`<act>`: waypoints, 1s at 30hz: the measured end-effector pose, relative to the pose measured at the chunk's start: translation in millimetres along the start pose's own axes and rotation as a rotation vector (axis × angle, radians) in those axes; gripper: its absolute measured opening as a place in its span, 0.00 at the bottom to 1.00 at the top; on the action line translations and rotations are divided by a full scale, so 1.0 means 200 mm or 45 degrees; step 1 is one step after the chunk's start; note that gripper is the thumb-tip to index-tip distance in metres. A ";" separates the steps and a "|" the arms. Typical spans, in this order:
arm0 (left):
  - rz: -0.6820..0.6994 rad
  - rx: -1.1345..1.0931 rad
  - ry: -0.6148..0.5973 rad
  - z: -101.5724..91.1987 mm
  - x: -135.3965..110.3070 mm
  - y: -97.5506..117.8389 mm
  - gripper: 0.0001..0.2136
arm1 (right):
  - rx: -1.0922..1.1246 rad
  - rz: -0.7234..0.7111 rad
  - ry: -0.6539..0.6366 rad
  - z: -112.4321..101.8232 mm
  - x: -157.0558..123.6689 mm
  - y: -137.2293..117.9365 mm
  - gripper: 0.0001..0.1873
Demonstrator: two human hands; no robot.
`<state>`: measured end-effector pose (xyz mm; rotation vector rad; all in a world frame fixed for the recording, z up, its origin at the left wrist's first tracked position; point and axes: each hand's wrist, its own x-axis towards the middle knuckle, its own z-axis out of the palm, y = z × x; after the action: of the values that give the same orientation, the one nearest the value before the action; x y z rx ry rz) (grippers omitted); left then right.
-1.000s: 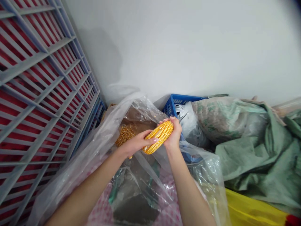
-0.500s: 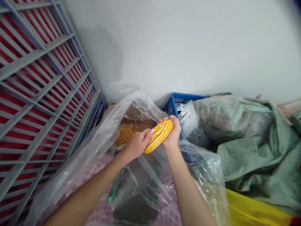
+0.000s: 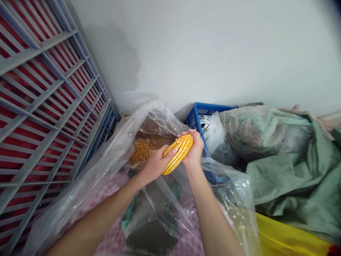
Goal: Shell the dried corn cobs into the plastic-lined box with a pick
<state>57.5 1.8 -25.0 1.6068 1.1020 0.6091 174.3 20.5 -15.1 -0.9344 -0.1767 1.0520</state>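
A yellow ear of corn (image 3: pixel 179 153) is held at a slant between my two hands, over the mouth of a clear plastic bag (image 3: pixel 106 156). My left hand (image 3: pixel 156 163) grips its lower left side, the thumb lying across the rows of kernels. Wrapped round the upper right end is my right hand (image 3: pixel 195 149), its fingers partly hidden behind the ear. Below and to the left, a heap of loose corn kernels (image 3: pixel 141 150) lies inside the bag.
Slatted plastic crates (image 3: pixel 50 92) rise on the left. Against the white wall (image 3: pixel 213 49) stands a blue basket (image 3: pixel 195 119) with white plastic bags (image 3: pixel 213 133). Right of it lie a stuffed woven sack (image 3: pixel 250 131), green cloth (image 3: pixel 293 185) and something yellow (image 3: pixel 285 234).
My left thumb has shifted up and across the ear of corn, covering the gap between kernel rows seen before. The ear has turned slightly in my hands; both hands still hold it.
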 end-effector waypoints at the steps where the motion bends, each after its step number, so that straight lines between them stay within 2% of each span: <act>1: -0.006 -0.006 0.009 0.00 0.00 0.00 0.20 | -0.010 -0.012 0.000 0.00 0.00 0.00 0.10; 5: -0.004 -0.030 0.012 -0.01 0.01 0.00 0.21 | -0.018 -0.031 0.001 0.00 0.00 0.00 0.10; 9: -0.033 -0.042 -0.080 -0.03 0.03 0.01 0.22 | -0.041 -0.082 -0.025 0.01 -0.01 0.00 0.11; 15: -0.018 0.089 0.062 0.00 0.03 -0.02 0.23 | -0.099 -0.126 -0.028 0.02 -0.03 0.02 0.11; 20: -0.018 0.135 0.103 0.01 0.02 -0.03 0.22 | -0.091 -0.173 -0.055 0.01 -0.02 0.03 0.12; 25: -0.011 0.099 0.127 0.02 0.02 -0.04 0.22 | -0.133 -0.228 -0.013 0.02 -0.05 0.05 0.13; 30: -0.145 -0.007 0.182 0.02 0.05 -0.05 0.26 | -0.113 -0.311 -0.049 0.02 -0.07 0.05 0.15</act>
<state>62.3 9.5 -37.9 1.5027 1.2866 0.6583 158.8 14.4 -15.2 -0.9465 -0.3627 0.8416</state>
